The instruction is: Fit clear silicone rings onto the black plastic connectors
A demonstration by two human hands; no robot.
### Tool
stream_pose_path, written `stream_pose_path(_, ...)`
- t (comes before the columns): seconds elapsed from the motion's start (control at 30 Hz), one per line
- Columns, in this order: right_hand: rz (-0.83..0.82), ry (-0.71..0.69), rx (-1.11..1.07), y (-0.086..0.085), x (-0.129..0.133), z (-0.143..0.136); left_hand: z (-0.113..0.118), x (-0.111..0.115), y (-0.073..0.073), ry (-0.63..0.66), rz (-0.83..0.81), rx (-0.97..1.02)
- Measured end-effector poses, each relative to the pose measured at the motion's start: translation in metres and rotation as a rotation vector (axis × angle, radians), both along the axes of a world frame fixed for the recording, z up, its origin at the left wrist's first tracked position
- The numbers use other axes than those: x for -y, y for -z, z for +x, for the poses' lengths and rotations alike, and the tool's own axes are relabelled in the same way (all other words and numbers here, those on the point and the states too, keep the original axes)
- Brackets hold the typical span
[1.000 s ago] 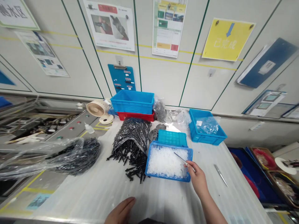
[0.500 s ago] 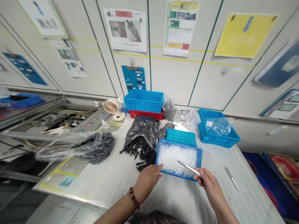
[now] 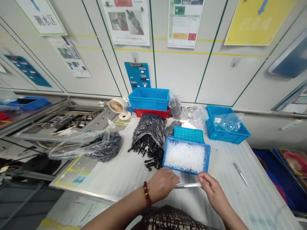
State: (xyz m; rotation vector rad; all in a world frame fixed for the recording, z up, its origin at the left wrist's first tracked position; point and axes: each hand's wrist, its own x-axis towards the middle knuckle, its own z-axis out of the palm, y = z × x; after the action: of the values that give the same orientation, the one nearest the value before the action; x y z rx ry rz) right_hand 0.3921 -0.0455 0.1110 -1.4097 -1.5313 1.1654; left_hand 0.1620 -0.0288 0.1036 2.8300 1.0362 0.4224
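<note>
My right hand (image 3: 211, 188) grips a slim silver tool (image 3: 188, 185) by its right end, just below the blue tray (image 3: 187, 171) of small white pieces (image 3: 185, 155). The tool's left end meets the fingertips of my left hand (image 3: 164, 182), whose fingers are curled together; whether they hold anything is hidden. Up and left of my left hand, a clear bag (image 3: 150, 126) spills black pointed parts (image 3: 155, 156) onto the table. A second silver tool (image 3: 241, 174) lies on the table to the right.
Behind the tray stand a teal tray (image 3: 188, 134), a blue bin (image 3: 148, 99) on a red one (image 3: 152, 113), and another blue bin (image 3: 227, 138) at right. A bag of black parts (image 3: 107, 147) and a fan (image 3: 117, 105) are at left.
The silver tool has left the space above the white pieces and come down to the tray's near side. My left hand has moved right and curled, meeting the tool's end. The view has shifted.
</note>
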Motion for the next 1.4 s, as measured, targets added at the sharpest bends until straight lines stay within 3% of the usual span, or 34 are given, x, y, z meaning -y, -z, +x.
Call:
stream_pose_path(0.1,0.011,0.059,-0.041,0.004,-0.002,-0.008,0.004,0.006,-0.002,-0.124,-0.275,0.012)
stream_pose_path(0.2,-0.102,0.109,-0.184,0.014,-0.005,-0.017,0.004,0.008,-0.010,-0.256,-0.591,0.180)
stream_pose_path(0.33,-0.289,0.132,-0.351,0.028,-0.004,-0.029,0.002,0.005,-0.018,-0.312,-0.796,0.330)
stream_pose_path(0.43,-0.283,0.128,-0.322,0.033,-0.003,-0.030,0.001,0.003,-0.016,-0.338,-0.856,0.266)
stream_pose_path(0.63,-0.161,0.012,-0.153,0.039,-0.003,-0.025,-0.001,0.001,0.002,-0.347,-0.937,0.143)
stream_pose_path(0.87,-0.546,0.107,-0.578,0.061,0.002,-0.048,-0.002,-0.001,0.000,-0.439,-1.084,0.302)
stream_pose_path(1.0,-0.645,0.111,-0.690,0.065,0.002,-0.049,-0.001,-0.001,-0.004,-0.475,-1.144,0.368)
stream_pose_path(1.13,-0.688,0.131,-0.717,0.064,0.000,-0.047,-0.001,-0.001,-0.001,-0.489,-1.212,0.446)
stream_pose_path(1.4,-0.612,0.124,-0.639,0.060,0.002,-0.050,0.001,-0.002,-0.002,-0.490,-1.289,0.500)
